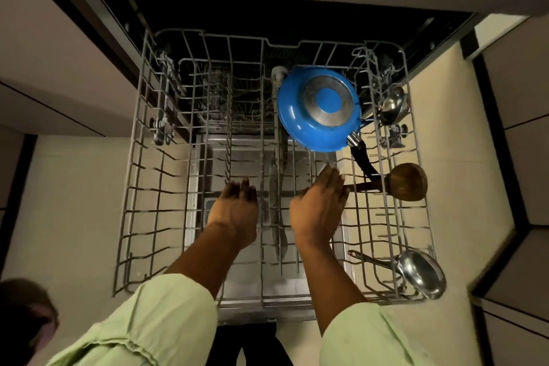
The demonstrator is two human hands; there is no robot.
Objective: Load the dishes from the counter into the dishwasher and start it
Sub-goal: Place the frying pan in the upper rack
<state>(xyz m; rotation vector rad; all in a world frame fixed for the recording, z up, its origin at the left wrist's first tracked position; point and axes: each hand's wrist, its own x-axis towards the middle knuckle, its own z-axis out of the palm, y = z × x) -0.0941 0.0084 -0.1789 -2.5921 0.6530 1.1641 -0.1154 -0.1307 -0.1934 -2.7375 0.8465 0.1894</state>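
The grey wire dishwasher rack (130,217) stands pulled out above the open steel-lined dishwasher door (246,157). In its far right part lies the round blue pan (294,116), bottom up. Just right of it is a steel ladle (392,105), nearer lies the round-bowled wooden spoon (408,181), and in the near right corner a small steel pan (421,273).

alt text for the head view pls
From above, a person's left hand and right hand reach over a pulled-out dishwasher rack. The right hand covers the handle of a wooden ladle; an upturned blue pan, a far steel ladle and a near steel ladle lie along its right side.
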